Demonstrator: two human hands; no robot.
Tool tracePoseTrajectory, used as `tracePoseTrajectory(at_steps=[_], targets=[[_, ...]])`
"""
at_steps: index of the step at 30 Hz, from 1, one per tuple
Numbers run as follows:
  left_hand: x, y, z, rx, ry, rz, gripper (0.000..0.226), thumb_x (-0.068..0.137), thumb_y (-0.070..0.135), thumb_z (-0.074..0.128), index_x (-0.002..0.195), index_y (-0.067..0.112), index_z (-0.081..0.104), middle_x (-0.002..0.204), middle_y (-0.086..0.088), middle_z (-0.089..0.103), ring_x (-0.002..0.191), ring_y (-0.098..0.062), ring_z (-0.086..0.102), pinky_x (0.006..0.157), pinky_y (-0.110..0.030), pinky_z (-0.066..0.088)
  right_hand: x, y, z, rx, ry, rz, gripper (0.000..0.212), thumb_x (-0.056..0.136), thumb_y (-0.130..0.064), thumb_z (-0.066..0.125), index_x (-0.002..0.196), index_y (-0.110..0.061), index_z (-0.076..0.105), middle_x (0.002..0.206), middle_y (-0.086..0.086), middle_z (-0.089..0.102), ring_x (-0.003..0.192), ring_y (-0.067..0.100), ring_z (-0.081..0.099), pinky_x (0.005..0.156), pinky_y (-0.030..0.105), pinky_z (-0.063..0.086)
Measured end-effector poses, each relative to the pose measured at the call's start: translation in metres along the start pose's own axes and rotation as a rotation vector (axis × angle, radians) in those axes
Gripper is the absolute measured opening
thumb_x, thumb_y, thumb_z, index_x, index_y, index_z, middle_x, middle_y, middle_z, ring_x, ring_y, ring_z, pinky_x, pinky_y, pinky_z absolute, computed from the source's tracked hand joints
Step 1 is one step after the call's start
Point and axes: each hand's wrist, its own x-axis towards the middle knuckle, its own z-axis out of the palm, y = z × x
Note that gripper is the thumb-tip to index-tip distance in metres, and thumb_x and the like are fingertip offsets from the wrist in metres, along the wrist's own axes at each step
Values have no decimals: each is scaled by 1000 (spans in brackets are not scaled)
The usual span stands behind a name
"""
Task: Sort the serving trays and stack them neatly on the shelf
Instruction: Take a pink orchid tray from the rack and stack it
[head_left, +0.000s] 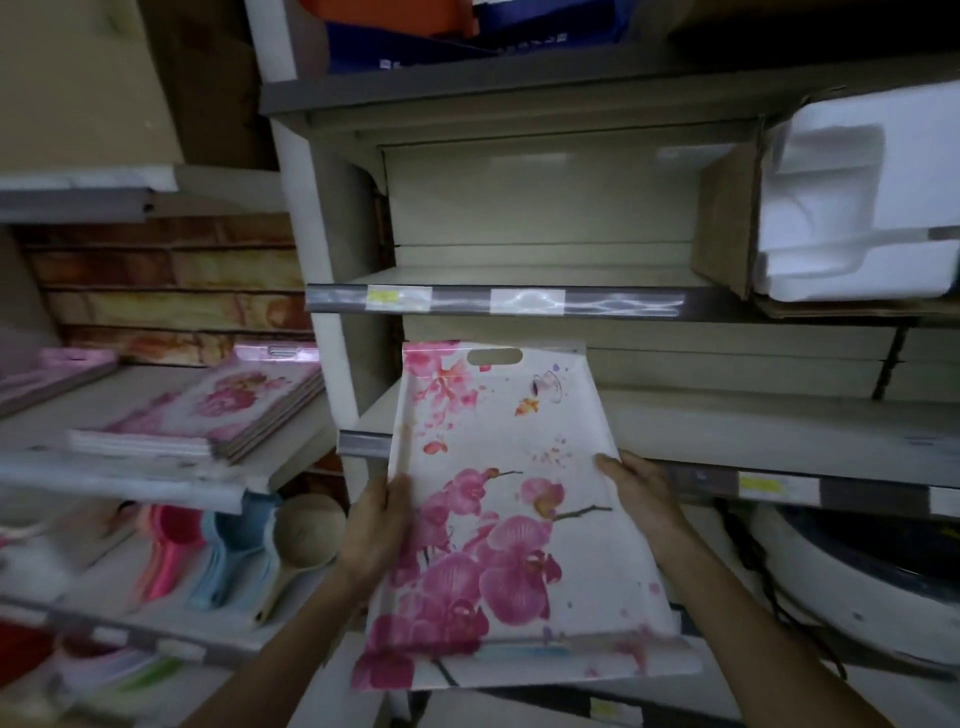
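Head view, centre frame: left hand (376, 525) and right hand (641, 493) grip the floral tray (514, 519) by its sides; best slid level onto the shelf (727, 421).

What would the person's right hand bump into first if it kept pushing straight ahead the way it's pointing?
Probably nothing at first. The right hand, gripping the floral tray, points at the open shelf. The shelf edge lies just ahead, then bare surface up to the back panel, though depth is hard to judge.

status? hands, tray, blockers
Left hand and right hand grip floral tray by its sides. Far end over shelf edge. Nothing blocking.
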Motion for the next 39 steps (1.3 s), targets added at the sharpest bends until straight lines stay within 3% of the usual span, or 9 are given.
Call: tracePoseTrajectory(at_steps=[3, 7, 14, 16, 19, 23, 27, 32, 39], targets=[[2, -19, -32, 21, 67, -24, 34, 101, 38, 37, 102, 9, 54, 78, 0, 58, 64, -14, 54, 54, -28, 41, 2, -1, 39, -10, -58, -11, 10, 92, -25, 63, 92, -24, 73, 86, 3, 76, 79, 27, 72, 75, 41, 60], [3, -42, -77, -23, 138, -30, 23, 102, 36, 37, 96, 21, 54, 69, -1, 55, 55, -14, 49, 45, -27, 41, 2, -5, 95, -10, -122, -43, 11, 92, -22, 62, 93, -19, 73, 70, -6, 74, 64, 16, 70, 56, 24, 53], [3, -79, -165, 15, 269, -61, 32, 102, 34, 38, 88, 10, 54, 67, -1, 51, 55, -13, 44, 42, -17, 37, -10, -22, 201, -54, -272, -85, 19, 94, -24, 60, 102, -13, 73, 95, 4, 75, 89, 24, 71, 81, 37, 56], [5, -91, -191, 20, 297, -77, 32, 102, 37, 37, 93, 13, 57, 76, -5, 62, 62, -22, 56, 53, -25, 48, -13, -25, 230, -51, -309, -88, 22, 95, -24, 59, 104, -9, 72, 97, 6, 74, 91, 25, 71, 79, 34, 55], [7, -112, -234, -2, 310, -107, 43, 96, 56, 36, 101, 20, 58, 90, -13, 69, 79, -34, 66, 66, -52, 57, -20, -31, 278, -47, -373, -71, 23, 95, -25, 59, 104, -9, 71, 98, 9, 75, 91, 27, 71, 77, 34, 56], [12, -130, -283, -19, 333, -119, 37, 99, 49, 36, 117, 22, 55, 97, -5, 69, 84, -26, 69, 66, -42, 58, -31, -36, 335, -31, -428, -66, 20, 94, -25, 60, 105, -12, 70, 95, 5, 75, 85, 23, 71, 67, 28, 55], [23, -149, -331, -29, 349, -96, 30, 101, 39, 37, 112, 19, 55, 96, -10, 67, 77, -21, 65, 58, -30, 53, -46, -37, 390, -4, -481, -73, 14, 94, -24, 60, 106, -22, 68, 93, 3, 74, 80, 21, 71, 61, 28, 56], [44, -170, -378, -8, 383, -108, 30, 102, 37, 37, 104, 15, 57, 87, -15, 63, 69, -22, 58, 57, -35, 48, -54, -33, 440, -16, -480, -95, 21, 93, -22, 61, 114, -21, 65, 101, 3, 74, 89, 26, 72, 82, 45, 59], [94, -193, -406, -61, 340, -169, 31, 101, 43, 36, 111, 19, 52, 101, -17, 66, 91, -38, 66, 78, -57, 56, -45, -41, 481, -40, -442, -133, 22, 94, -13, 58, 111, -27, 60, 98, -3, 71, 82, 16, 70, 62, 27, 56]])
